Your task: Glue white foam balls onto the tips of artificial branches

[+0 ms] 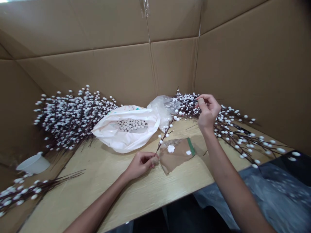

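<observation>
On the table (pixel 89 181), our left hand (pixel 142 163) is pinching 1 berried twig (pixel 160 141) toward 1 o'clock; whether right hand (pixel 208 110) is gripping, we cannot tell. Loose beads (pixel 132 124) are lying at 11 o'clock: we are judging work part-done.

I count one left hand (pixel 143 163) and one right hand (pixel 209 108); one gripped berried stem (pixel 167 135); one white sack (pixel 116 142); one clear bag (pixel 159 113); one cardboard scrap (pixel 173 163); two white dabs (pixel 171 149); one tub (pixel 35 164); uncountable heaped sprays (pixel 75 113).
</observation>
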{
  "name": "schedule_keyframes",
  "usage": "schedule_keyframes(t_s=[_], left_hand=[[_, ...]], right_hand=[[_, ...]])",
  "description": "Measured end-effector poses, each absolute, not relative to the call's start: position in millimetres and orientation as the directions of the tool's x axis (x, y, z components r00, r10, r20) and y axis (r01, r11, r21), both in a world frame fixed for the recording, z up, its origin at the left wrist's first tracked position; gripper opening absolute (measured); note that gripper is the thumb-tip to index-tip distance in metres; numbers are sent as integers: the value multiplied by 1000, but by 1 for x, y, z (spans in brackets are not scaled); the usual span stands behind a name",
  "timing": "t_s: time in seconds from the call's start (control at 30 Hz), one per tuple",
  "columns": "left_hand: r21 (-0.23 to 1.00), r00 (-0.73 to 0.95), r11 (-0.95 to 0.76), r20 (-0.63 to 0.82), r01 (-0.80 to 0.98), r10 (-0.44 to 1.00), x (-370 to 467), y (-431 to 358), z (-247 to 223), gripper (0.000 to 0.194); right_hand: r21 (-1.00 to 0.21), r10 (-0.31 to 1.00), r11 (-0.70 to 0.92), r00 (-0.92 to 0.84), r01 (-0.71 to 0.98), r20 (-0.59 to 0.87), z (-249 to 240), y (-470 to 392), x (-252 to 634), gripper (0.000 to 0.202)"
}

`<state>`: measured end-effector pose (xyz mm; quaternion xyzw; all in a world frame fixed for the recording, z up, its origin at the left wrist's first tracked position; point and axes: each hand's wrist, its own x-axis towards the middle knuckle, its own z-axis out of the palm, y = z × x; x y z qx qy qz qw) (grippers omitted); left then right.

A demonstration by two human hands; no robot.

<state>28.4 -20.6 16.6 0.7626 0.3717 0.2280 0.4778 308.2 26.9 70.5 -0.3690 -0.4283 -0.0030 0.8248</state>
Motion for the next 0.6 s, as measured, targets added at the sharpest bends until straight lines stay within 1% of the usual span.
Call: schedule_keyframes(t_s=[0.2, 0.33, 0.6], left_hand=[[894, 646, -290, 1, 342, 764, 26, -18, 13, 28], [896, 652, -291, 1, 337, 758, 26, -17, 12, 27], [892, 651, -295, 0, 344, 759, 24, -16, 11, 25]], right_hand=[[-585, 335, 745, 578, 321, 744, 70, 28, 308, 12], [-577, 346, 769, 580, 275, 737, 70, 28, 308, 10], [-592, 344, 759, 604, 272, 719, 71, 28, 310, 11]])
